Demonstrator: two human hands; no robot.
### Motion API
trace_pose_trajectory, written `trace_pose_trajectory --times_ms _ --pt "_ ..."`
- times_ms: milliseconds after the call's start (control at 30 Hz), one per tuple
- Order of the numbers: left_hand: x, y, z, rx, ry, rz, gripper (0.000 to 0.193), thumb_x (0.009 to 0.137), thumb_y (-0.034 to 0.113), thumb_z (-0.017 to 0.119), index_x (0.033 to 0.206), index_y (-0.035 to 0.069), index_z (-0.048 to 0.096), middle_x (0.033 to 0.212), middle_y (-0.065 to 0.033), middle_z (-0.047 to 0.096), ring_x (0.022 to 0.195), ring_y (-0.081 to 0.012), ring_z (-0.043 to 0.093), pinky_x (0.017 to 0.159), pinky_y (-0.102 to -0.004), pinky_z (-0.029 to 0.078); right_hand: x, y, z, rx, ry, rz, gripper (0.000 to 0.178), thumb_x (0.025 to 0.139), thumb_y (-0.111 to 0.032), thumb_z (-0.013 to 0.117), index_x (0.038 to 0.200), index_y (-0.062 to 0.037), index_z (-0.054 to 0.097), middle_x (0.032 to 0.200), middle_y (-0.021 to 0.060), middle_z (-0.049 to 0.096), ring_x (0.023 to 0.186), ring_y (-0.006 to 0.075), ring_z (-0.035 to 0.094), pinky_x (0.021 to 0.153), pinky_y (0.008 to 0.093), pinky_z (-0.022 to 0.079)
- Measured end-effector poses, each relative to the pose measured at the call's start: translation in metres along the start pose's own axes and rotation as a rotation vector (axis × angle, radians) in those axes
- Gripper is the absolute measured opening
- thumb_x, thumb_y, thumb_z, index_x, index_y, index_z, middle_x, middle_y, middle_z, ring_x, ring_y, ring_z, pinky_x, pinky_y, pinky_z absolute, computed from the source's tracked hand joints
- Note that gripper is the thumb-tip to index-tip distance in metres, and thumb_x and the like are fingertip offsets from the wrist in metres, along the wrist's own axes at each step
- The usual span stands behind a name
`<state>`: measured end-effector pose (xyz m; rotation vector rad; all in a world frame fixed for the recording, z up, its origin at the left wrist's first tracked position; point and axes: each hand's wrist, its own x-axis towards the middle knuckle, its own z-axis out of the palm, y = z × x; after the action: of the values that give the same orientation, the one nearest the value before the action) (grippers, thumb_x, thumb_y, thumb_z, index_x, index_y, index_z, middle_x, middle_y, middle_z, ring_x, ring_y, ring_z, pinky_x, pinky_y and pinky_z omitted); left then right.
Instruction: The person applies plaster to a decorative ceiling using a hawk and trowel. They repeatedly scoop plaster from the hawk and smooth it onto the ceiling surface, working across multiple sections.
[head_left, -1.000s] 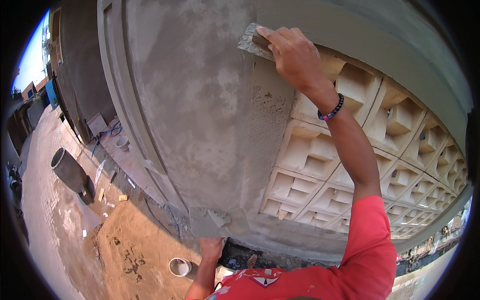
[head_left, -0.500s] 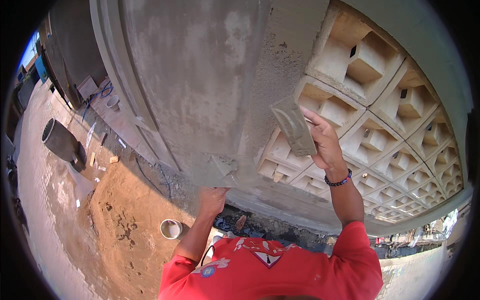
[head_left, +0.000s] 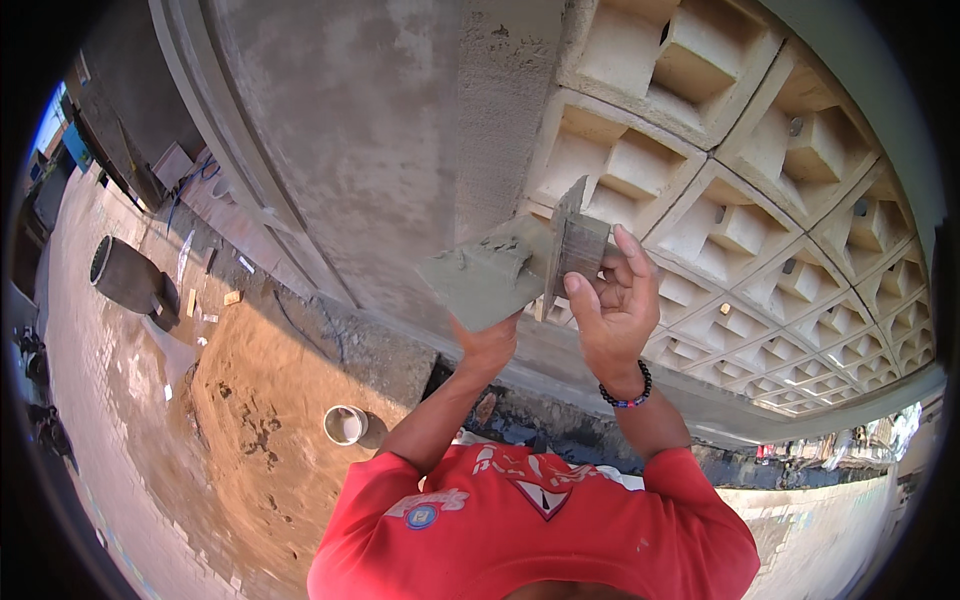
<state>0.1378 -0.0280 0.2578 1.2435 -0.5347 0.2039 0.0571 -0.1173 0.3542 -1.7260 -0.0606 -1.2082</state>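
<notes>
My left hand (head_left: 487,342) is closed under a flat plasterer's hawk (head_left: 455,292), and wet grey mortar (head_left: 508,257) lies on its top. In front of the breeze-block screen (head_left: 690,205), my right hand (head_left: 618,305) grips a plastering float (head_left: 580,250) by its block-shaped back, thumb on one side and fingers on the other. The float stands on edge, its blade against or very near the right side of the hawk. Grey plaster covers the wall (head_left: 370,130) ahead, with a rougher strip (head_left: 505,110) beside the screen. The hawk's grip is hidden by my left hand.
Down on the left are a sand heap (head_left: 265,390), a white bucket (head_left: 345,425) and a dark overturned container (head_left: 128,280). A dark wet trench (head_left: 520,425) runs along the wall's foot. A raised moulding (head_left: 235,130) edges the wall's left.
My left hand has brought the hawk up and right, away from the wall. The right hand has come left and turned the float on edge beside the mortar. The view has shifted right.
</notes>
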Motion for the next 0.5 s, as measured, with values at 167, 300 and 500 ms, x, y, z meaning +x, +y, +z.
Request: trace_pose_trajectory --times_ms 167,300,500 --pt "-0.007 -0.021 0.007 0.187 -0.131 0.290 0.037 0.078 0.002 0.066 0.112 -0.002 0.055 0.108 -0.0111 0.061 0.096 -0.0209 0.058 0.081 -0.0335 0.047 -0.019 0.010 -0.014 -0.296 0.061 -0.228 0.049 0.074 0.002 0.075 0.117 0.0035 0.051 0.099 0.0166 0.062 0.087 0.0194 0.064 0.067 0.0252 0.053" --pt "-0.013 -0.052 0.010 0.134 -0.259 0.270 0.040 0.077 -0.001 0.064 0.115 -0.003 0.053 0.109 -0.0130 0.061 0.097 -0.0248 0.059 0.082 -0.0363 0.047 -0.039 0.010 -0.028 -0.259 0.047 -0.235 0.046 0.073 0.003 0.076 0.112 0.0014 0.052 0.091 0.0153 0.063 0.077 0.0197 0.063 0.062 0.0284 0.051" --pt "-0.017 -0.057 0.025 0.019 -0.203 0.288 0.032 0.078 -0.001 0.064 0.110 0.000 0.060 0.104 -0.0123 0.064 0.097 -0.0270 0.060 0.086 -0.0392 0.045 -0.063 0.006 -0.049 -0.307 0.005 -0.262 0.041 0.073 0.003 0.074 0.109 -0.0001 0.054 0.084 0.0148 0.062 0.065 0.0245 0.059 0.056 0.0318 0.047"
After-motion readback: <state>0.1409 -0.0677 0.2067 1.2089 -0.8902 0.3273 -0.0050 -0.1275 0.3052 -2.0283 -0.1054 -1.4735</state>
